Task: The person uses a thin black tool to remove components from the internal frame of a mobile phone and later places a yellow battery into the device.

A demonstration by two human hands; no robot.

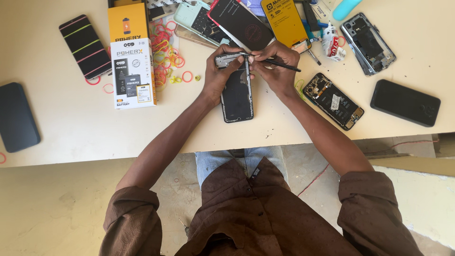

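An opened black phone (237, 95) lies face down on the cream table (85, 132), its back cover off. My left hand (219, 72) grips its upper left edge, fingers curled over the top. My right hand (276, 64) holds a thin black tool (283, 64) like a pen, with the tip touching the phone's top end near my left fingertips.
A white and yellow battery box (129, 61) and several coloured rubber bands (163, 47) lie at left. Other phones surround the work: a black one with bands (85, 46), a dark one (17, 116), an opened one (333, 101), a black one (404, 102), a bare frame (368, 42).
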